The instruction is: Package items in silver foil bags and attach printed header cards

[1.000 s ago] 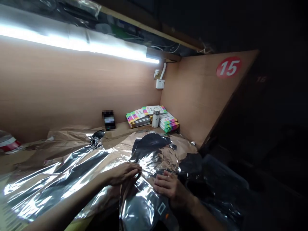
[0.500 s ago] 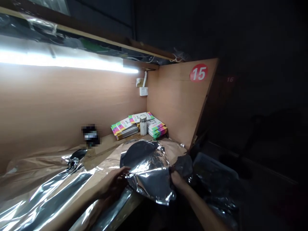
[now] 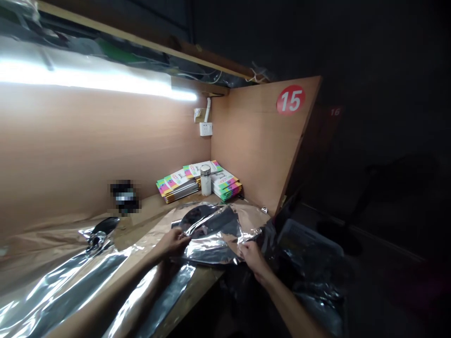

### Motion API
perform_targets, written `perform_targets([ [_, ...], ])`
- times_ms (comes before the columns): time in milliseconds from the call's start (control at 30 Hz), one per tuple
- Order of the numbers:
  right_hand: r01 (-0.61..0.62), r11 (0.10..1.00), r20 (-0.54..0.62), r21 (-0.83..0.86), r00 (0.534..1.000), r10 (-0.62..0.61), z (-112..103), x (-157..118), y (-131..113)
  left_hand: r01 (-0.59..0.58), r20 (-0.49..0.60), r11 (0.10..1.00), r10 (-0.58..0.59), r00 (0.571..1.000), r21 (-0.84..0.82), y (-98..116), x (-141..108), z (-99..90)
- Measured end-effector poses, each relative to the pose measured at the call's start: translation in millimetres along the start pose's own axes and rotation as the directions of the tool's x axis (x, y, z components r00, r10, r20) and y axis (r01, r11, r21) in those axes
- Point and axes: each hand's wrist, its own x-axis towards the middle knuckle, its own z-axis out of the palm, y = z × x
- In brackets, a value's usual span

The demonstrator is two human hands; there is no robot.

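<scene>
A flat, shiny silver sheet that looks like an uninflated foil balloon (image 3: pixel 207 251) lies near the front edge of the table, its surface creased and mirror-like. At its left edge my left hand (image 3: pixel 172 241) is closed, pinching the foil between thumb and fingers. My right hand (image 3: pixel 252 257) grips the right edge with its fingers curled in. Between the two hands the near part is stretched fairly flat. Under and behind it, more shiny foil (image 3: pixel 255 213) reflects the brown panels, and I cannot tell where one layer ends.
Long foil pieces (image 3: pixel 88 277) cover the table's left side. At the back corner, colourful printed packets (image 3: pixel 179 183) are stacked around a white bottle (image 3: pixel 206 180) with a metal lid. A wooden partition (image 3: pixel 260 150) marked 15 stands right. Beyond it sits a clear plastic bin (image 3: pixel 310 239).
The near flap of foil that hung down over the table edge is now raised and spread flatter. My right hand has come further into view, gripping its edge. The camera view has shifted slightly.
</scene>
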Motion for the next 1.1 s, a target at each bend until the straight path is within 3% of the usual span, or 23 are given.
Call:
perform_targets([
  [133, 0.011, 1.0, -0.1, -0.009, 0.995, -0.012, -0.4, -10.9, 8.4, 0.032, -0.138, 0.997, -0.023, 0.99, 0.067, 13.6, 1.2, 4.8],
  [200, -0.004, 1.0, -0.131, 0.017, 0.991, 0.006, 0.6, -17.0, 12.3, -0.113, -0.182, 0.984, 0.138, 0.973, 0.141, 22.9, -11.9, 10.0],
  [267, -0.031, 0.998, -0.139, 0.061, 0.99, 0.04, 3.3, -25.7, 14.1, -0.357, -0.075, 0.903, 0.384, 0.92, 0.237, 28.8, -29.5, 19.7],
  [333, -0.068, 0.991, -0.13, 0.114, 0.988, 0.083, 6.3, -40.7, 12.6, -0.516, 0.106, 0.805, 0.51, 0.854, 0.292, 28.2, -48.6, 31.3],
  [400, -0.11, 0.98, -0.092, 0.165, 0.988, 0.126, 6.0, -63.8, 7.5, -0.507, 0.174, 0.798, 0.476, 0.862, 0.328, 20.4, -68.4, 39.4],
  [467, -0.115, 0.989, 0.001, 0.095, 0.993, 0.115, -1.0, -92.0, 0.5, -0.464, 0.154, 0.81, 0.439, 0.885, 0.359, 7.4, -89.5, 39.6],
  [500, -0.075, 0.997, 0.042, -0.004, 0.996, 0.075, -7.2, -105.6, -2.9, -0.46, 0.146, 0.808, 0.438, 0.887, 0.369, 0.1, -100.8, 36.5],
  [567, 0.157, 0.946, 0.119, -0.284, 0.985, -0.128, -21.9, -125.8, -7.9, -0.487, 0.166, 0.784, 0.46, 0.872, 0.385, -13.8, -124.8, 24.9],
  [600, 0.32, 0.852, 0.189, -0.415, 0.946, -0.263, -28.6, -130.6, -9.5, -0.502, 0.184, 0.77, 0.469, 0.864, 0.393, -19.5, -137.2, 17.7],
  [667, 0.615, 0.559, 0.399, -0.557, 0.788, -0.469, -36.5, -128.3, -12.9, -0.51, 0.207, 0.752, 0.468, 0.859, 0.417, -27.4, -161.4, 3.5],
  [733, 0.797, 0.306, 0.647, -0.521, 0.602, -0.467, -35.1, -112.6, -21.5, -0.5, 0.224, 0.751, 0.448, 0.866, 0.431, -30.7, -182.9, -7.2],
  [800, 0.88, 0.242, 0.808, -0.408, 0.471, -0.353, -25.4, -90.4, -40.6, -0.501, 0.236, 0.759, 0.441, 0.866, 0.416, -31.0, -200.2, -12.6],
  [867, 0.914, 0.296, 0.901, -0.278, 0.355, -0.249, -6.6, -69.6, -69.3, -0.507, 0.246, 0.766, 0.443, 0.862, 0.395, -30.1, -212.5, -13.4],
  [933, 0.909, 0.336, 0.901, -0.245, 0.341, -0.267, 24.1, -56.4, -98.2, -0.499, 0.258, 0.765, 0.428, 0.866, 0.406, -29.5, -220.2, -11.5],
  [1000, 0.883, 0.31, 0.775, -0.352, 0.46, -0.433, 66.3, -50.6, -114.6, -0.474, 0.254, 0.766, 0.4, 0.881, 0.435, -29.7, -224.1, -8.5],
  [1033, 0.882, 0.268, 0.744, -0.387, 0.471, -0.475, 88.9, -48.3, -115.8, -0.464, 0.244, 0.768, 0.396, 0.886, 0.441, -30.2, -225.0, -7.1],
  [1100, 0.913, 0.186, 0.805, -0.364, 0.409, -0.43, 127.0, -38.4, -106.0, -0.461, 0.213, 0.777, 0.409, 0.887, 0.429, -31.9, -225.5, -4.7],
])
